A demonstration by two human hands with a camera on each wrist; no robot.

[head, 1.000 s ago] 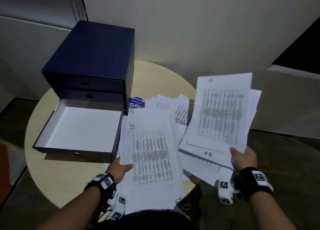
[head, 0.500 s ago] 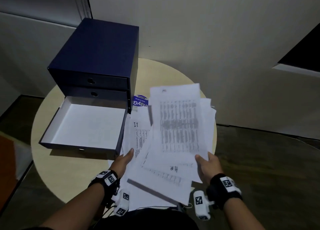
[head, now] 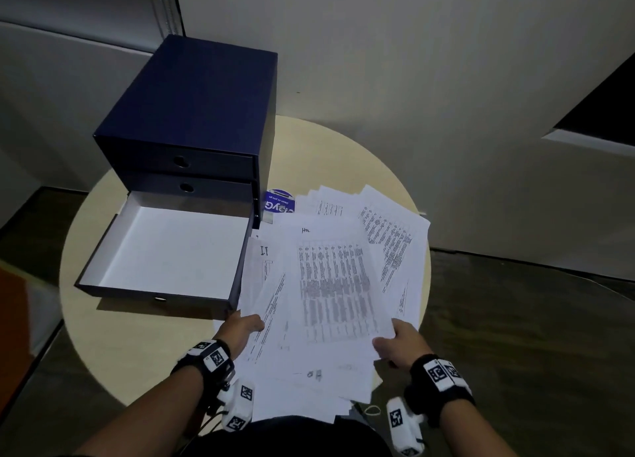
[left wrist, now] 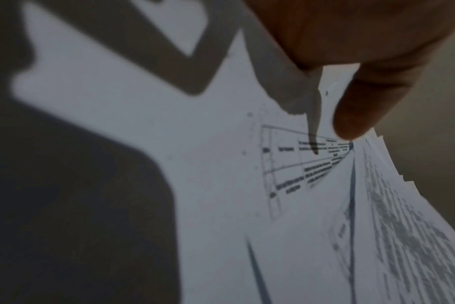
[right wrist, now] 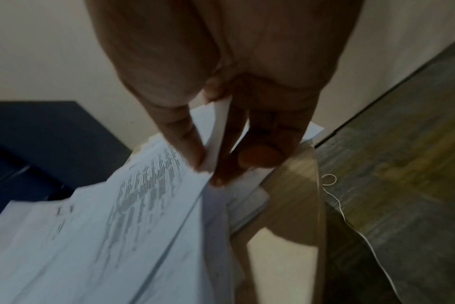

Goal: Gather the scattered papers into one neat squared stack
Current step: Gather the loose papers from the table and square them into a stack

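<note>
— Dozens of white papers [head: 330, 284], by the look of it, printed with dark tables, fanned unevenly and overlapping between both hands on the round table [head: 137, 353].

— Who has hold of what?

— Left hand [head: 240, 329] pinches the near-left edge of the sheets, thumb on top; its wrist view shows a finger [left wrist: 356, 107] curled over the paper. Right hand [head: 402, 343] grips the near-right corner of the top bundle, thumb above, fingers [right wrist: 260, 156] beneath.

— Edges squared?

— No. Corners splay beyond the right hand toward the table's far rim, and the near sheets overhang the rim by the wrists.

— Room to work?

— Just left of the left hand, an open drawer [head: 171, 250] of the blue drawer box [head: 192, 112] touches the papers. Bare tabletop lies nearer, left of that wrist.
</note>
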